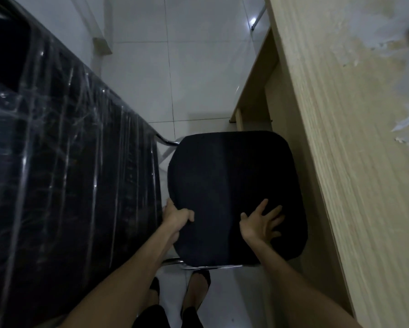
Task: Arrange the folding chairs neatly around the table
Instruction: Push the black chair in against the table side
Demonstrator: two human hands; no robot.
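A folding chair with a black padded seat point(234, 185) and chrome tube frame point(172, 142) stands on the floor beside the light wooden table point(340, 138), its right edge under the tabletop's rim. My left hand point(176, 215) grips the seat's near-left edge, thumb on top. My right hand point(261, 221) lies flat on the seat's near-right part, fingers spread. A second black chair back wrapped in clear plastic film point(68, 162) fills the left side, close to my left forearm.
White floor tiles point(194, 79) stretch ahead between the wrapped chair and the table. A wooden table leg panel point(253, 91) stands just beyond the seat. My feet in dark shoes point(198, 287) are behind the chair.
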